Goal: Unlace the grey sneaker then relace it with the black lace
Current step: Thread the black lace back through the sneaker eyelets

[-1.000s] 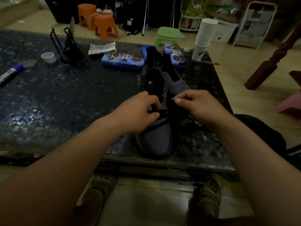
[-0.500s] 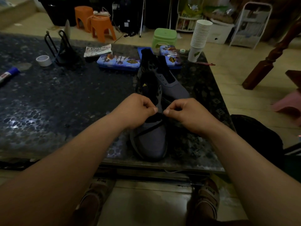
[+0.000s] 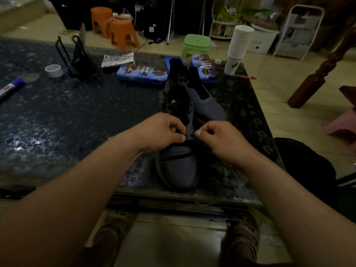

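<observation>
Both hands work at the middle of the frame with fingers curled tight. The left hand (image 3: 161, 132) pinches the eyelet strip (image 3: 190, 116) of the grey sneaker (image 3: 178, 170). The right hand (image 3: 217, 140) pinches, as far as the dim light allows me to see, the end of the black lace (image 3: 177, 156).

The sneaker stands at lower centre, with its toe close to the near edge of the table (image 3: 77, 122). A strong pull toward the person could, I think, drag it over this edge. The lace is dark against a dark tongue, so the end may enter the wrong hole or miss it, and the lace may twist.

The table is dark speckled stone and fills the left and centre. Behind it are two orange stools (image 3: 115, 27) at upper left and a green stool (image 3: 195, 45) at upper centre. On the table stand a stack of paper cups (image 3: 238, 45) at upper right, blue boxes (image 3: 142, 74) and a tape roll (image 3: 54, 70) at left.
</observation>
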`<state>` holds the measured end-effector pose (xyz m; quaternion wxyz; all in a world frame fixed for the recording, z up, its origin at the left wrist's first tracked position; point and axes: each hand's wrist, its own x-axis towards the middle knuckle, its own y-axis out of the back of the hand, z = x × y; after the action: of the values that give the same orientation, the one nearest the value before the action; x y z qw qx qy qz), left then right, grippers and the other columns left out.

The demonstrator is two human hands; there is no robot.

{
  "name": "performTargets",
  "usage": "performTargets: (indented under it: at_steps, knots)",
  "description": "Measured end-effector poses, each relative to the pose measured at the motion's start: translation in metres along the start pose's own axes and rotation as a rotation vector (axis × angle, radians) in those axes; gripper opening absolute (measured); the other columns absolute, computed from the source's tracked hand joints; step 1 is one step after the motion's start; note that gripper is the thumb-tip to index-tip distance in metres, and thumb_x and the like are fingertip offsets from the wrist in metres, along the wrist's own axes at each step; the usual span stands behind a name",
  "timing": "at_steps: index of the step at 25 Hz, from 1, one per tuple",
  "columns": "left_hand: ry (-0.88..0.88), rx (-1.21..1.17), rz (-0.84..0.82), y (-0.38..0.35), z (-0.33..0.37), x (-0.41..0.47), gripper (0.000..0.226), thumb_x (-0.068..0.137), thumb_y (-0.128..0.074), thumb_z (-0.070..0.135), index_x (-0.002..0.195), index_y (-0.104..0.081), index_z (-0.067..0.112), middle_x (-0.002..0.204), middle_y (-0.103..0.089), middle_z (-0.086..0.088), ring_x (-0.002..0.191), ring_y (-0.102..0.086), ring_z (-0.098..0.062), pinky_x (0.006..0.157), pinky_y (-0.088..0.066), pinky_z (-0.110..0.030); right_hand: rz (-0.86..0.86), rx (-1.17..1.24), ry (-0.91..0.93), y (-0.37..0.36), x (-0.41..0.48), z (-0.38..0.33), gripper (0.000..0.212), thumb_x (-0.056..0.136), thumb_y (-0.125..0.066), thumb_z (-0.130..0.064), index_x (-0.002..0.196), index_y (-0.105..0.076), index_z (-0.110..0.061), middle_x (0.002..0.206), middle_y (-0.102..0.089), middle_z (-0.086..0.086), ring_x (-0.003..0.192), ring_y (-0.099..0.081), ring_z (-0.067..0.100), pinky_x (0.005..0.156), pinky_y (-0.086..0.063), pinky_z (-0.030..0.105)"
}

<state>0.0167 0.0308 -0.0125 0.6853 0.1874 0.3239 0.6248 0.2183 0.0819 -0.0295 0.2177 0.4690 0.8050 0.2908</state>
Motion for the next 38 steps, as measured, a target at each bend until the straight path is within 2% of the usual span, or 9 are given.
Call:
performTargets:
  at_steps: [10,16,22,25,28,30,32,35,38]
  knots:
    - [-0.110,0.109,0.062,-0.007,0.000,-0.002,0.010,0.100,-0.066,0.023,0.102,-0.069,0.032,0.082,-0.060,0.005,0.071,-0.056,-0.007,0.065,-0.045,-0.023,0.103,-0.137,0.060,-0.018,0.000,-0.005,0.021,0.101,-0.063,-0.033,0.083,-0.068,-0.021,0.069,-0.063,-0.007,0.062,-0.056,0.006,0.053,-0.039,0.028]
    - [-0.070,0.183,0.009,-0.007,0.003,0.006,0.017,0.099,-0.066,0.027,0.082,-0.065,0.031,0.067,-0.055,0.010,0.063,-0.053,-0.005,0.057,-0.039,-0.025,0.070,0.203,-0.051,-0.018,0.000,0.003,0.018,0.099,-0.068,-0.032,0.089,-0.071,-0.017,0.071,-0.062,-0.005,0.059,-0.049,0.004,0.059,-0.040,0.027]
    - [-0.093,0.024,0.073,-0.008,-0.001,-0.001,0.019,0.104,-0.057,0.024,0.085,-0.059,0.024,0.076,-0.061,0.003,0.067,-0.054,-0.010,0.064,-0.047,-0.032,0.032,0.178,-0.166,-0.018,0.004,-0.011,0.045,0.096,-0.059,-0.060,0.079,-0.060,-0.019,0.055,-0.049,-0.011,0.054,-0.047,0.010,0.056,-0.035,0.032]
    - [0.032,-0.330,0.144,-0.004,-0.004,-0.006,0.019,0.106,-0.049,0.017,0.089,-0.057,0.018,0.093,-0.074,-0.007,0.076,-0.064,-0.016,0.072,-0.052,-0.036,0.036,0.056,-0.147,-0.018,0.009,-0.022,0.039,0.099,-0.058,-0.049,0.077,-0.056,-0.017,0.062,-0.050,-0.003,0.058,-0.048,0.015,0.055,-0.032,0.031]
    - [0.170,-1.128,0.293,0.009,-0.007,-0.010,0.018,0.100,-0.040,0.007,0.087,-0.050,0.013,0.089,-0.075,-0.008,0.081,-0.074,-0.024,0.084,-0.058,-0.042,0.025,-0.004,-0.120,-0.016,0.010,-0.027,0.031,0.098,-0.054,-0.039,0.078,-0.052,-0.015,0.069,-0.052,0.004,0.063,-0.048,0.019,0.058,-0.033,0.034]
    - [0.171,-1.569,0.357,0.022,-0.013,-0.012,0.020,0.098,-0.037,0.006,0.081,-0.045,0.012,0.074,-0.059,-0.008,0.059,-0.062,-0.021,0.066,-0.060,-0.039,0.020,0.032,-0.112,-0.018,0.009,-0.028,0.029,0.098,-0.052,-0.035,0.077,-0.048,-0.014,0.070,-0.049,0.007,0.064,-0.046,0.022,0.061,-0.033,0.037]
    - [0.212,-1.242,0.448,0.029,-0.018,-0.012,0.020,0.099,-0.042,0.013,0.079,-0.042,0.016,0.069,-0.048,-0.004,0.050,-0.039,-0.015,0.044,-0.042,-0.025,0.022,0.048,-0.110,-0.019,0.008,-0.028,0.031,0.099,-0.052,-0.033,0.076,-0.047,-0.012,0.069,-0.048,0.007,0.065,-0.046,0.023,0.062,-0.033,0.040]
    - [0.049,-0.014,0.308,0.015,-0.019,-0.013,0.031,0.098,-0.062,0.047,0.087,-0.055,0.019,0.078,-0.065,0.003,0.066,-0.058,-0.013,0.055,-0.045,-0.029,0.017,0.088,-0.117,-0.018,0.006,-0.027,0.041,0.101,-0.053,-0.039,0.087,-0.057,-0.001,0.071,-0.054,0.006,0.067,-0.052,0.022,0.062,-0.036,0.037]
    - [-0.031,0.246,0.130,0.007,-0.014,-0.012,0.032,0.095,-0.068,0.051,0.084,-0.061,0.022,0.081,-0.065,0.004,0.077,-0.063,-0.016,0.064,-0.048,-0.034,-0.018,0.076,-0.122,-0.016,0.003,-0.025,0.054,0.101,-0.054,-0.054,0.099,-0.063,-0.001,0.077,-0.056,0.005,0.068,-0.054,0.017,0.062,-0.037,0.034]
